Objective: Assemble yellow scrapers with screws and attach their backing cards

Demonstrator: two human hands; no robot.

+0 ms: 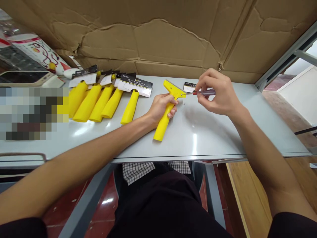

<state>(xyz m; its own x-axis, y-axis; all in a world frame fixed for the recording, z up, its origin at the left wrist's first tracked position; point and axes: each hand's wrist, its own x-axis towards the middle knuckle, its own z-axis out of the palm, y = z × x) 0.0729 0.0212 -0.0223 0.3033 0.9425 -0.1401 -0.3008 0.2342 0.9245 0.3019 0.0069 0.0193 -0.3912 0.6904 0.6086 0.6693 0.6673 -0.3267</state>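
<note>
My left hand (163, 107) is wrapped round the handle of a yellow scraper (162, 127), just below its wide head. In my right hand (216, 91) is a screwdriver (209, 93), pinched between thumb and fingers. Its thin shaft points left, and the tip meets a screw at the right end of the scraper's head. A tiny metal piece (184, 103), perhaps a screw, lies on the table just below. Behind the screwdriver a black-and-white card (189, 87) lies partly hidden by my right fingers.
Several yellow scrapers with cards, the nearest a carded scraper (130, 107), lie left on the white table (210, 138). A phone-like device (27, 78) and a labelled bottle (39, 49) stand farther left. Cardboard (148, 43) rises along the back; a metal post (287, 53) slants at right.
</note>
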